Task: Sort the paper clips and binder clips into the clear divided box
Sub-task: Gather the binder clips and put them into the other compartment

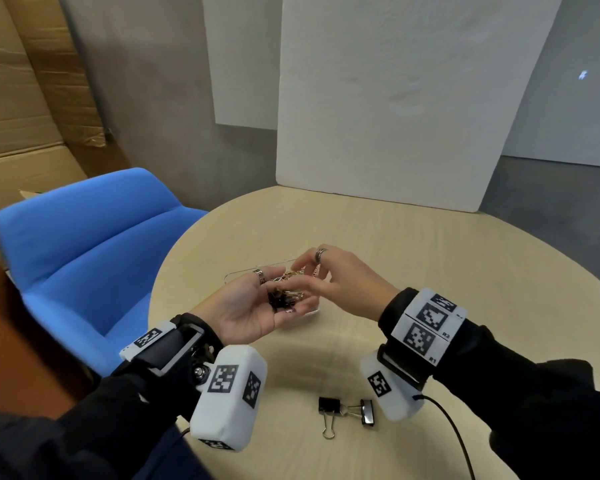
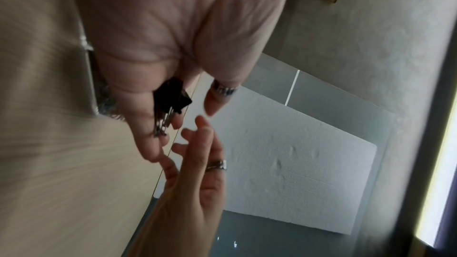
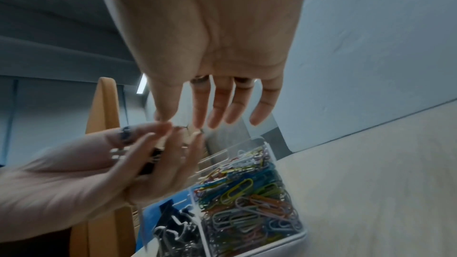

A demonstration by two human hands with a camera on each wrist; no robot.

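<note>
Left hand (image 1: 248, 311) palm up over clear divided box (image 1: 234, 276), cupping small binder clips (image 1: 284, 297). Right hand (image 1: 343, 282) fingers straight, apart, tips near them, holding nothing. Box: colored paper clips (image 3: 247, 192) one compartment, binder clips other. Two binder clips (image 1: 347, 412) on surface (image 1: 430, 271) near person.

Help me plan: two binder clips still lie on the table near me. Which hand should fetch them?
Right. The right hand is empty, fingers straight, while the left hand cups a palmful of binder clips. The loose clips lie nearer the right wrist.
</note>
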